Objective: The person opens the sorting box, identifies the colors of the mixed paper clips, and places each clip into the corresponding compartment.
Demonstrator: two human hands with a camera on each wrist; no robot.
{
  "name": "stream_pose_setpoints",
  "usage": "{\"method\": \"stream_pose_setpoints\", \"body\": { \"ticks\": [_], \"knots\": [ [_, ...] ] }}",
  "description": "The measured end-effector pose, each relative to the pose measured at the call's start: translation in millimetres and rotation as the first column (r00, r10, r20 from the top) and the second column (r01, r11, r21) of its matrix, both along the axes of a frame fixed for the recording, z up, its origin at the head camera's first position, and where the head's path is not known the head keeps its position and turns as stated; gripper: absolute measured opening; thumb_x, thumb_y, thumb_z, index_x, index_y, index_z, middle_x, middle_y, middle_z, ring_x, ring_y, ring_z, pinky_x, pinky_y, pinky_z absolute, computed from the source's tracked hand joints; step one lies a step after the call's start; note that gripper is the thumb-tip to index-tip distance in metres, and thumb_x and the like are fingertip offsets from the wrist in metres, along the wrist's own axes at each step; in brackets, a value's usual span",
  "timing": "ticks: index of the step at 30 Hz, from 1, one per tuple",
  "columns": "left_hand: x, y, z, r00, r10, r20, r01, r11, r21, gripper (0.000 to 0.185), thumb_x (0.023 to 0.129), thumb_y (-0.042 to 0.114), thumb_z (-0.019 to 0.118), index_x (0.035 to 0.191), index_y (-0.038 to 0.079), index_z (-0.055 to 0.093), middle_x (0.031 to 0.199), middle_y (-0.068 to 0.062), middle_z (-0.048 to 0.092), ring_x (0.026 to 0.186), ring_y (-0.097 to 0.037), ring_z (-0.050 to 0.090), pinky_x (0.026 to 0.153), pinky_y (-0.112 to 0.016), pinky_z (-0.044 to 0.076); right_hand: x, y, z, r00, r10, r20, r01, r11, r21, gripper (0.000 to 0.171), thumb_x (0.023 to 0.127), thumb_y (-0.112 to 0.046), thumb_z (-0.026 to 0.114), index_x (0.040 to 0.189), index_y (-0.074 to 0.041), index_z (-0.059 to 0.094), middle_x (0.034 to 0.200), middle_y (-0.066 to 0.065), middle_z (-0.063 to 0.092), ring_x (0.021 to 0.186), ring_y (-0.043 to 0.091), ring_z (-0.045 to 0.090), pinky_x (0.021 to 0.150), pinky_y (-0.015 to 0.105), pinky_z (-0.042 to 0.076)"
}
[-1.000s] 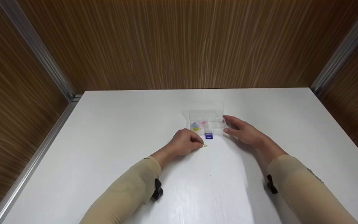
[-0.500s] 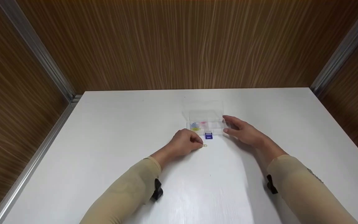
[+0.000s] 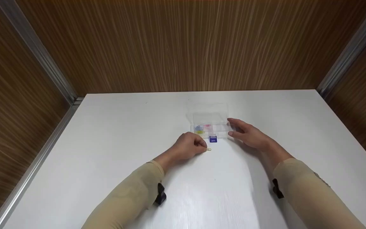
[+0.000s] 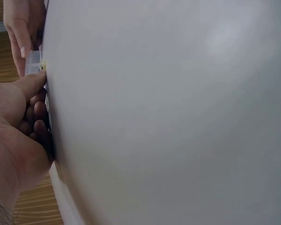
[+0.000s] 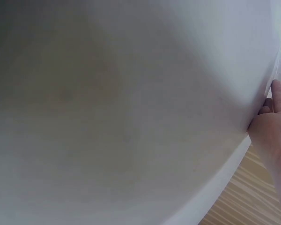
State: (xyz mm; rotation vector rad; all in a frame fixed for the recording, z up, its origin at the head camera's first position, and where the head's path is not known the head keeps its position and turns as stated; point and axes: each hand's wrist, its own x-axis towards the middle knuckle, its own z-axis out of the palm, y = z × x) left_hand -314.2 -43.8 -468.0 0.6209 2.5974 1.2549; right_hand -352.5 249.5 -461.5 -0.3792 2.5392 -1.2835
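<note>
My left hand pinches a small yellow loop-shaped piece between thumb and forefinger, low over the table in front of a clear plastic compartment box. In the left wrist view the yellow piece shows at the thumb tip. The box has its clear lid up at the back and a dark blue latch at its front. Blue, pink and yellow small pieces lie in its left compartments. My right hand touches the box's right end with extended thumb and fingers.
A white table carries everything. Wood-grain panels rise behind it and at both sides, with metal rails along the corners. Black wrist straps show under the beige sleeves.
The yellow piece has turned slightly between the left fingers and looks narrower now. Both hands and the box stay almost where they were.
</note>
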Motion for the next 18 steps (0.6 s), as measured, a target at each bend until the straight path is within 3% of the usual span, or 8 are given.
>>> {"method": "stream_pose_setpoints", "body": {
  "ticks": [10, 18],
  "knots": [
    [1.2, -1.6, 0.3, 0.999, -0.007, -0.042, 0.007, 1.0, -0.011, 0.007, 0.097, 0.011, 0.077, 0.094, 0.014, 0.083, 0.087, 0.009, 0.068, 0.081, -0.007, 0.056, 0.075, -0.026, 0.046, 0.6, 0.1, 1.0, 1.0, 0.007, -0.002, -0.007, 1.0, -0.006, 0.072, 0.107, -0.039, 0.065, 0.168, -0.023, 0.032, 0.175, 0.009, 0.024, 0.162, 0.03, 0.013, 0.128, 0.054, 0.01],
    [1.3, -3.5, 2.2, 0.999, 0.01, 0.031, -0.011, 0.999, 0.04, 0.008, 0.097, 0.012, 0.077, 0.093, 0.014, 0.083, 0.087, 0.008, 0.069, 0.081, -0.008, 0.056, 0.075, -0.025, 0.047, -0.7, -1.4, 0.0, 0.998, -0.028, 0.053, 0.029, 0.999, -0.019, 0.072, 0.107, -0.039, 0.066, 0.169, -0.026, 0.031, 0.176, 0.007, 0.022, 0.162, 0.027, 0.011, 0.129, 0.05, 0.01]
  ]
}}
